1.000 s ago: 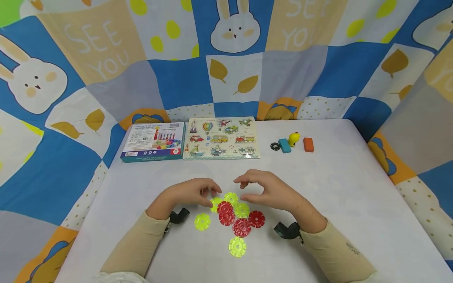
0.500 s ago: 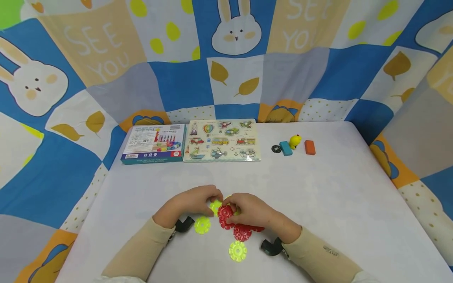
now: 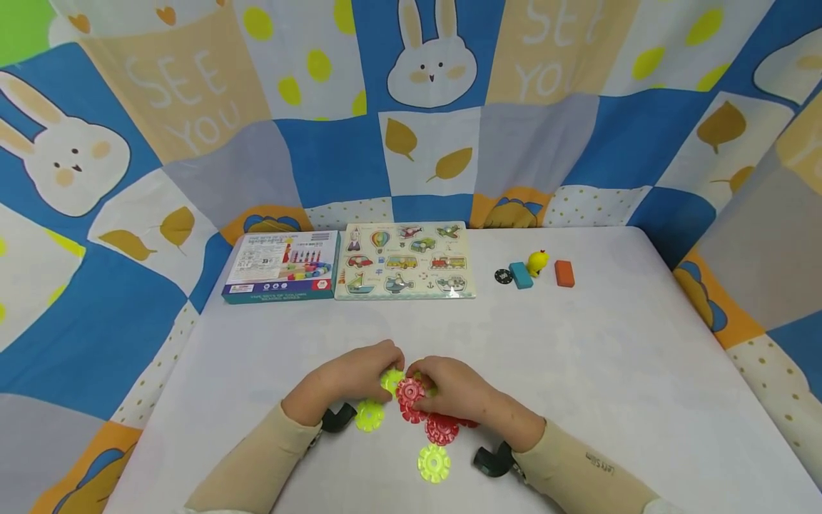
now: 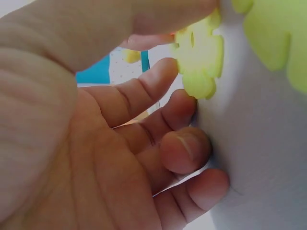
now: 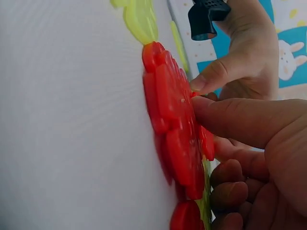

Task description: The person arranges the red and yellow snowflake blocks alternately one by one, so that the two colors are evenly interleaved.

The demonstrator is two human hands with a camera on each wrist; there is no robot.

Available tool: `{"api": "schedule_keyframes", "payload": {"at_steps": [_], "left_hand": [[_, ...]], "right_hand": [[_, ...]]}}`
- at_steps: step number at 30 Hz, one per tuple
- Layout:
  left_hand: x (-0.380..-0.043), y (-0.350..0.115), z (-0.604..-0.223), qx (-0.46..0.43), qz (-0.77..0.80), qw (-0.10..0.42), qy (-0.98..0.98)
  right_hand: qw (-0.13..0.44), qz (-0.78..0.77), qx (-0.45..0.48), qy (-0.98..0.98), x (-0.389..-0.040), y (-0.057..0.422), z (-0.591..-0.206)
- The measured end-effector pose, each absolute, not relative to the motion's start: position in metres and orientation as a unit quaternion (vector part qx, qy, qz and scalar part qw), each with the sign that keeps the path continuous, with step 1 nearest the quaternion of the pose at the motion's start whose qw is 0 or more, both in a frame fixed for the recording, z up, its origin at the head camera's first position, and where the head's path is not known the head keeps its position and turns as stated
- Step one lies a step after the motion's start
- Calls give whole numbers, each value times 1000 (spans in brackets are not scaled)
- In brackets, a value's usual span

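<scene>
My left hand [image 3: 362, 371] holds a yellow-green flower-shaped plastic disc [image 3: 391, 381] at its edges, between thumb and fingertips. In the left wrist view that yellow-green disc [image 4: 201, 55] stands close over the tabletop, its upper edge against the thumb. Beside it my right hand [image 3: 459, 389] pinches a red flower-shaped disc [image 3: 409, 390], the thumb on its near edge. The right wrist view shows the red disc overlapping more red discs [image 5: 184, 158]. Another red disc [image 3: 442, 430] lies just below the right hand, which partly hides others. Loose yellow-green discs lie left [image 3: 369, 415] and nearer [image 3: 434, 464].
At the back of the white table [image 3: 289, 457] are a boxed set [image 3: 280, 265] and a picture puzzle board [image 3: 405, 261]. To their right lie a black chip [image 3: 504, 276], a blue block [image 3: 521, 275], a yellow chick figure [image 3: 536, 263] and an orange block [image 3: 564, 273].
My right hand has come down and left onto the red disc, and its fingers have closed on it. The left hand has moved slightly right and nearer, around the yellow-green disc.
</scene>
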State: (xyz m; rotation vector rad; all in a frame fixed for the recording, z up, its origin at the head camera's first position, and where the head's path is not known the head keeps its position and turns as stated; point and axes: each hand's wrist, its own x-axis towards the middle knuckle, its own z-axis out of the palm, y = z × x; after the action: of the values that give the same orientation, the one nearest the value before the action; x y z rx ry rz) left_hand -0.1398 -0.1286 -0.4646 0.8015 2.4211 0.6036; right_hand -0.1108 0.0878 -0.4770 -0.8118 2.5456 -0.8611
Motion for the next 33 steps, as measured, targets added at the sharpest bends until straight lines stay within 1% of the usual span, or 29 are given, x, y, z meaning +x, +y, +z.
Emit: {"api": "schedule_keyframes", "payload": {"at_steps": [8,13,20,27,33], "left_hand": [[-139,-126,-459,288,216,253,898],[-139,-127,-457,310,209,248,894],[-141,-131,-456,320,206,252,890],[-142,-131,-458,330,205,248,887],[-139,-130,-462,325,216,258,884]], "right_hand": [[142,-289,-285,903,-110,88,-477],[135,-269,-302,905,-107,89,-476],[119,-249,-323,905,-106,90,-477],[94,-245,-316,912,-103,85,-480],[102,-260,-294,914,-99,82,-483]]}}
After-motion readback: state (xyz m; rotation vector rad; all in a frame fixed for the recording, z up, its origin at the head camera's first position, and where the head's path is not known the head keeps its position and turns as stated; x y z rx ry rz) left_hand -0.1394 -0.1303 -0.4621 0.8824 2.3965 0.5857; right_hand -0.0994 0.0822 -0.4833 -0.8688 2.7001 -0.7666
